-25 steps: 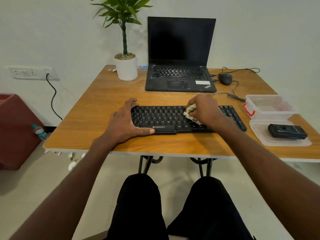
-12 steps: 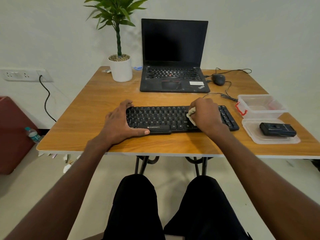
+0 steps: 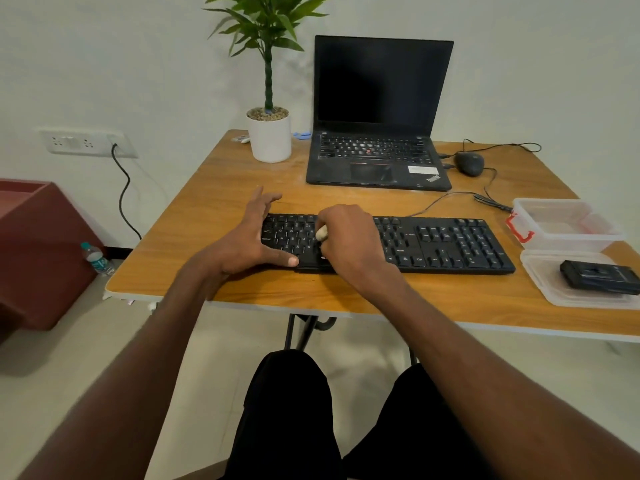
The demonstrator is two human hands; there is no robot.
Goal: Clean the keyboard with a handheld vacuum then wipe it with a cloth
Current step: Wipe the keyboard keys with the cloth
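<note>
The long black plastic keyboard (image 3: 398,245) is lying near the front edge of the orange-brown wooden table (image 3: 214,188), its long axis running left to right across the person's lap line. The right hand (image 3: 349,244) is sitting over the left-centre keys, its fingers curling around a small wad of pale cream cloth (image 3: 321,233), of which only a corner is peeking out at the thumb side. The left hand (image 3: 249,237) is bracing the keyboard's left end, its fingers spreading almost straight past the back edge while the thumb is pressing along the front rim; it is holding nothing.

This looks like the wiping stage. The stretch of keys not under the hands is lying entirely to the right of the cloth hand, out to the number pad, so the next stroke probably needs to travel rightward along the long axis, with the left hand holding the board steady.

Further out, a dark rectangular handheld device (image 3: 599,276) is resting on a clear plastic lid (image 3: 554,289) at the right, beside a clear plastic box (image 3: 568,221). Behind are standing an open black laptop (image 3: 377,157), a black mouse (image 3: 469,163) and a white potted plant (image 3: 269,138).
</note>
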